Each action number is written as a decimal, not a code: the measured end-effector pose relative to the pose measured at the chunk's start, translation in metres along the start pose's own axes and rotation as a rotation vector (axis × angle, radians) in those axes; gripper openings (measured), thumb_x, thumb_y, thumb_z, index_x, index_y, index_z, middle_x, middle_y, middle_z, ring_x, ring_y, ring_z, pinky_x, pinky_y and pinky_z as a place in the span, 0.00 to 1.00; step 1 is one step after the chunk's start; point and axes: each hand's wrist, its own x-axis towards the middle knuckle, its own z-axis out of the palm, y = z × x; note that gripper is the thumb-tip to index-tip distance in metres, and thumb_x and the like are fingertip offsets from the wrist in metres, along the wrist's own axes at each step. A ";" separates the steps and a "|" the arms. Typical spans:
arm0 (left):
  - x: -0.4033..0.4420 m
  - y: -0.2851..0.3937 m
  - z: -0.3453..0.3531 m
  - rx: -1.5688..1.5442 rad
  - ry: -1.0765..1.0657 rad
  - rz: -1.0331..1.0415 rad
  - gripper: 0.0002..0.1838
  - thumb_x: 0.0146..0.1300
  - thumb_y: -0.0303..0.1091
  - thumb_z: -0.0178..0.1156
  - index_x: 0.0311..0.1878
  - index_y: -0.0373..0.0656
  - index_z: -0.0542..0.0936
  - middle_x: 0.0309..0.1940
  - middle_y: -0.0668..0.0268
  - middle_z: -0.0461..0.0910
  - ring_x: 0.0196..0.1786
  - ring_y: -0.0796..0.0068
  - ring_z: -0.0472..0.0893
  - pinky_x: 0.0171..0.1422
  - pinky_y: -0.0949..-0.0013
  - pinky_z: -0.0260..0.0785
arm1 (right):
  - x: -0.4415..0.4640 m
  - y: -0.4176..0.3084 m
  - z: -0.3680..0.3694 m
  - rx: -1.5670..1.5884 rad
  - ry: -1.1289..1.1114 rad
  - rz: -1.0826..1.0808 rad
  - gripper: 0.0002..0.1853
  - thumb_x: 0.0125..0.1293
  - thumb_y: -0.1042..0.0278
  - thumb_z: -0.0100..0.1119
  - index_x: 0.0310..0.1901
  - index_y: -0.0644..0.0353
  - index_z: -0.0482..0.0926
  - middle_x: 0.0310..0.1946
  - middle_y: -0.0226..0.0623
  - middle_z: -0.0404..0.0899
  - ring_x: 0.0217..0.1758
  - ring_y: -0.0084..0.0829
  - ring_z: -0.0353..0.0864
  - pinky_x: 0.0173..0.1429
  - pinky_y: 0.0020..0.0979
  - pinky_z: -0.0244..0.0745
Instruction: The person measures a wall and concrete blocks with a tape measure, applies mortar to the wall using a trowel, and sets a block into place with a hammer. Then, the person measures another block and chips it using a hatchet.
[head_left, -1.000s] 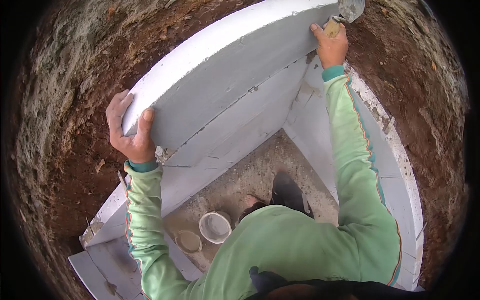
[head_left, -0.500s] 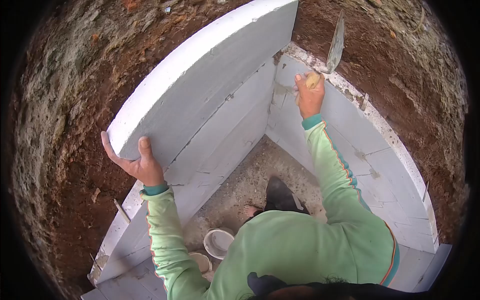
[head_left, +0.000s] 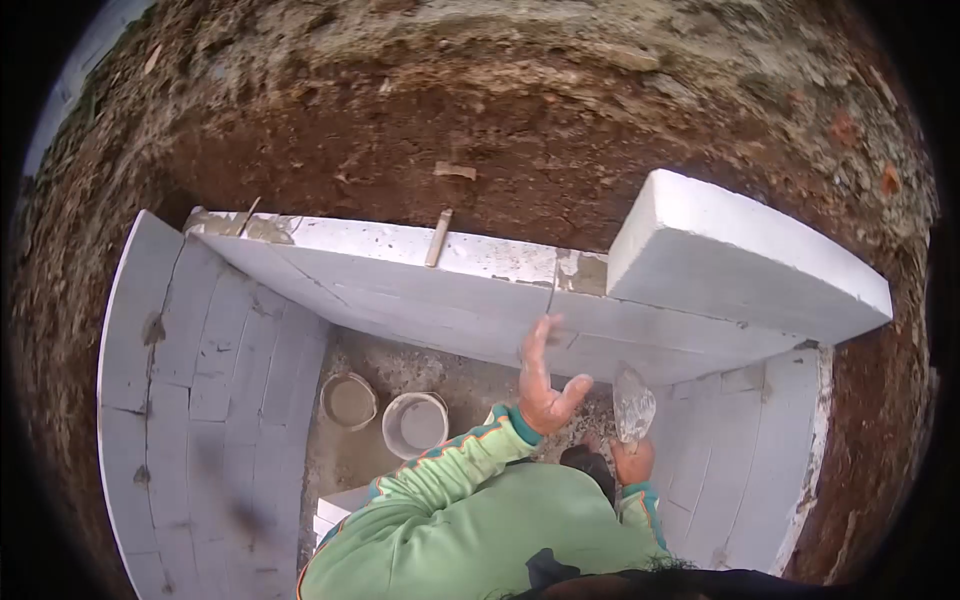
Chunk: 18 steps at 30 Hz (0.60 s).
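Trowel (head_left: 634, 403) has come closer in, its long axis pointing forward.

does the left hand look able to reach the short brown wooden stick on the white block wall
Probably yes: the left hand looks empty, and nothing visible blocks the way to the stick.

Chunky white block (head_left: 740, 262) is perched lengthwise on the wall (head_left: 365, 240), while the smeary grey trowel (head_left: 633, 402) is held blade toward it.
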 end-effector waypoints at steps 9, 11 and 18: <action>-0.265 -0.068 -0.134 0.412 -0.243 -0.820 0.16 0.70 0.49 0.58 0.43 0.47 0.87 0.36 0.59 0.86 0.42 0.52 0.85 0.50 0.53 0.75 | 0.051 -0.006 0.117 -0.349 -1.112 -0.369 0.29 0.58 0.54 0.72 0.57 0.61 0.77 0.41 0.52 0.86 0.44 0.49 0.87 0.50 0.45 0.80; -0.279 -0.060 -0.125 0.277 -0.166 -0.988 0.21 0.73 0.53 0.58 0.51 0.46 0.86 0.37 0.63 0.87 0.42 0.63 0.85 0.52 0.58 0.75 | 0.051 -0.047 0.143 -0.288 -1.215 -0.445 0.31 0.60 0.53 0.70 0.61 0.61 0.76 0.46 0.54 0.85 0.49 0.50 0.87 0.54 0.44 0.79; -0.285 -0.007 -0.051 -0.415 0.820 -0.983 0.21 0.76 0.48 0.59 0.61 0.42 0.75 0.44 0.69 0.81 0.43 0.80 0.80 0.49 0.72 0.74 | 0.000 -0.118 0.179 0.079 -1.711 -0.973 0.27 0.66 0.57 0.66 0.62 0.65 0.75 0.55 0.49 0.77 0.61 0.46 0.77 0.66 0.42 0.71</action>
